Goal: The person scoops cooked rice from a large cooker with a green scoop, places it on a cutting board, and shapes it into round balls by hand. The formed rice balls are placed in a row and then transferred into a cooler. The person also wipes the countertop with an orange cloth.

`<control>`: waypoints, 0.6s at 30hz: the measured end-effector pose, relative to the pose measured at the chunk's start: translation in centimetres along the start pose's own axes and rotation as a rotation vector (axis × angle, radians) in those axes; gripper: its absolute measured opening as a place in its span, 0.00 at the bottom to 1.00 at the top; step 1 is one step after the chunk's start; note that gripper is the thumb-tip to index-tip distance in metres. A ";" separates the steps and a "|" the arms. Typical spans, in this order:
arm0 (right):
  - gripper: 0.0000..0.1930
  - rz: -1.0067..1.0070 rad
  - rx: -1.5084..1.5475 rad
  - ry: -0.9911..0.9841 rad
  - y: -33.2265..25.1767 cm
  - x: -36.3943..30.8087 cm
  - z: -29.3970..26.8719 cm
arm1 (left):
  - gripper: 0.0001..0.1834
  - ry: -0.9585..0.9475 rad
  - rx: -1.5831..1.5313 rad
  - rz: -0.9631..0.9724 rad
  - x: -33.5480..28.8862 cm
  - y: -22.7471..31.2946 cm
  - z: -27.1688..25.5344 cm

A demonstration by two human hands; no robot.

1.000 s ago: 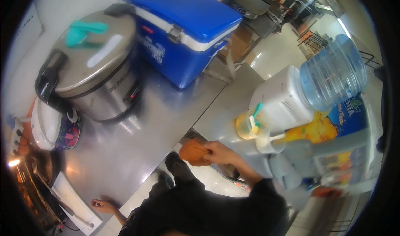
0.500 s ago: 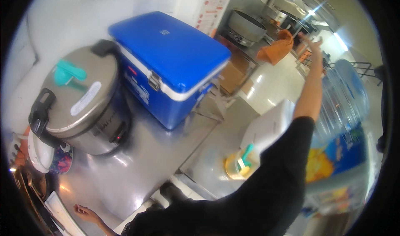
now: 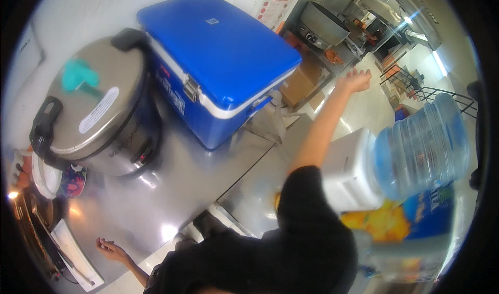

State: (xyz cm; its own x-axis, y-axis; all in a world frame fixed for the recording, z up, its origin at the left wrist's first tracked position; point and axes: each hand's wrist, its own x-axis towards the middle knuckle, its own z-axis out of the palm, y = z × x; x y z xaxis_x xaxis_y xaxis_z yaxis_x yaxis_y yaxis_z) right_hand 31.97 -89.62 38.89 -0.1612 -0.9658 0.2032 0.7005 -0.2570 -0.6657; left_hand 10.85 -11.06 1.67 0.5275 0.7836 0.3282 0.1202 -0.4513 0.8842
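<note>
My right hand (image 3: 356, 80) is stretched out to the far right, empty, with its fingers apart and slightly curled. Beyond it an orange cloth (image 3: 333, 56) lies on the far counter beside a large round metal cooker (image 3: 325, 25). Low on the left, my left hand (image 3: 110, 250) hangs open over the front edge of the steel table (image 3: 192, 161), holding nothing. Closest to it is a long white board (image 3: 73, 250) with a thin, knife-like thing on it. Between my arms stand a steel rice cooker (image 3: 117, 122) with a turquoise scoop (image 3: 79, 77) on its lid, and a blue cooler box (image 3: 223, 50).
At right, a white water dispenser (image 3: 349, 174) carries a clear blue bottle (image 3: 423, 146), close to my right arm. A white tub (image 3: 46, 177) and a flower-patterned container (image 3: 71, 182) stand left of the rice cooker. A cardboard box (image 3: 301, 83) sits below the far counter.
The orange cloth was in the air near my right hand and now lies on the far counter. My right arm has swung left and lowered. My left hand stays low, and the view has shifted.
</note>
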 end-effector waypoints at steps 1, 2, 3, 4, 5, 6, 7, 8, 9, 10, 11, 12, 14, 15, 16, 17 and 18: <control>0.15 0.029 0.055 -0.040 -1.0 -4.0 -0.8 | 0.18 -0.003 -0.005 -0.036 0.1 0.7 -0.3; 0.19 0.052 0.122 -0.110 -2.3 -8.5 -1.7 | 0.19 -0.010 -0.032 -0.078 0.0 1.5 -0.6; 0.21 0.133 0.225 -0.256 -4.0 -13.2 -2.7 | 0.20 -0.008 -0.059 -0.126 -0.3 2.4 -0.9; 0.23 0.219 0.338 -0.438 -5.9 -18.0 -3.8 | 0.21 -0.013 -0.088 -0.159 -0.8 3.2 -1.2; 0.24 0.435 0.410 -0.590 -7.8 -23.0 -5.0 | 0.22 0.008 -0.132 -0.235 -1.3 4.1 -1.5; 0.26 0.667 0.539 -0.826 -9.9 -27.7 -6.2 | 0.22 0.050 -0.215 -0.273 -2.4 5.0 -1.8; 0.28 0.971 0.533 -0.893 -11.8 -32.3 -7.4 | 0.21 0.012 -0.289 -0.233 -3.2 5.9 -2.6; 0.29 1.306 0.618 -1.072 -13.7 -36.3 -8.6 | 0.20 -0.059 -0.326 -0.124 -4.1 6.7 -3.8; 0.29 1.394 0.518 -1.105 -15.6 -40.0 -9.8 | 0.21 -0.138 -0.344 -0.042 -4.9 7.4 -5.7; 0.29 1.504 0.471 -1.187 -17.3 -43.6 -11.4 | 0.21 -0.218 -0.316 -0.006 -5.8 8.0 -7.8; 0.29 1.623 0.426 -1.283 -19.2 -47.4 -13.5 | 0.21 -0.264 -0.419 -0.059 -6.7 8.5 -9.8; 0.28 1.726 0.395 -1.302 -21.4 -50.5 -16.1 | 0.21 -0.303 -0.421 -0.059 -7.7 8.8 -12.4; 0.28 1.947 0.406 -1.506 -26.4 -56.5 -22.9 | 0.22 -0.390 -0.760 -0.224 -9.1 9.1 -18.7; 0.28 2.048 0.560 -1.685 -28.8 -59.5 -26.7 | 0.24 -0.382 -0.870 -0.359 -9.6 9.0 -22.3; 0.27 2.172 0.453 -1.933 -31.2 -62.3 -30.8 | 0.25 -0.300 -1.021 -0.568 -10.2 8.9 -26.0; 0.27 2.276 0.447 -2.184 -33.4 -64.7 -35.1 | 0.27 -0.235 -1.208 -0.809 -11.3 8.7 -29.9; 0.29 2.193 0.192 -2.534 -35.7 -68.0 -40.3 | 0.27 -0.069 -1.250 -0.800 -12.6 8.0 -34.5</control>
State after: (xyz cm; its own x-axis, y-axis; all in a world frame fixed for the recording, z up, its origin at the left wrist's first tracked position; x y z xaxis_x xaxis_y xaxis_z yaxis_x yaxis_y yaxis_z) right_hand -10.13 -16.20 19.88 -0.0619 0.9920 -0.1102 -0.5901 -0.1254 -0.7975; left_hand -23.84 -9.81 16.06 0.7142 0.6031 -0.3552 -0.3734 0.7576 0.5354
